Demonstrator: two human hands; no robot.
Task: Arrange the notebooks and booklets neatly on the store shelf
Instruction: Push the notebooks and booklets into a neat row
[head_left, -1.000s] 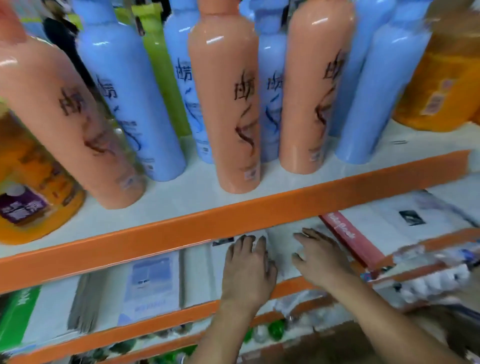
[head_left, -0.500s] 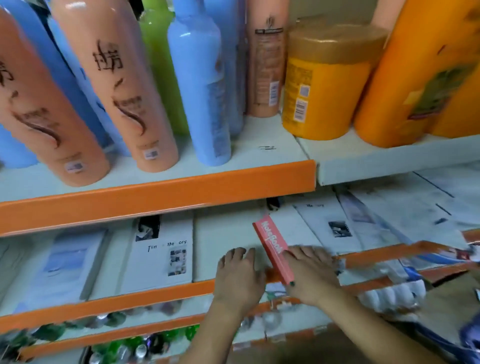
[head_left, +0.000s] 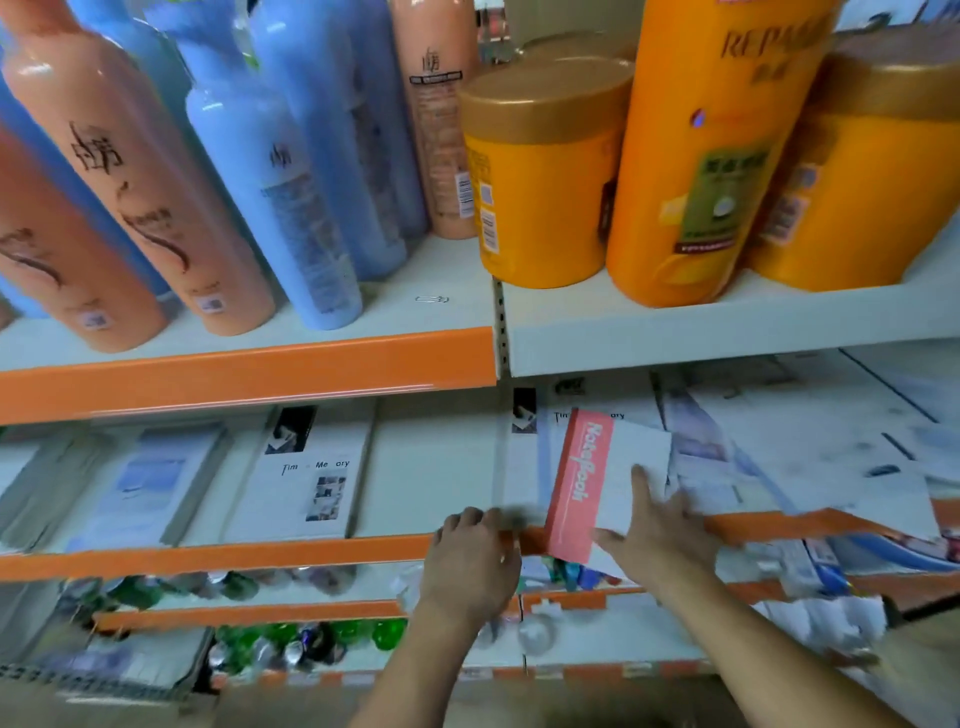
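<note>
A notebook (head_left: 613, 467) with a pink spine and white cover lies tilted on the middle shelf, its lower corner jutting over the orange front lip (head_left: 311, 553). My right hand (head_left: 657, 535) presses on its white cover with fingers spread. My left hand (head_left: 470, 564) sits just left of it, fingers bent over the orange lip. White "Time Memory" booklets (head_left: 306, 473) lie flat in rows to the left, and another one (head_left: 587, 410) lies behind the pink notebook. Loosely overlapping white booklets (head_left: 810, 441) lie askew on the right.
The shelf above carries tall orange and blue bottles (head_left: 270, 171) and yellow tubs (head_left: 540, 171). Its orange front edge (head_left: 249, 369) overhangs the booklets. Lower shelves hold green and clear items (head_left: 291, 642) and wrapped goods (head_left: 821, 618).
The view swung right along the shelf. My right hand picked up the pink-spined notebook and now lays it cover-up. My left hand slid back from the white booklet to the orange lip.
</note>
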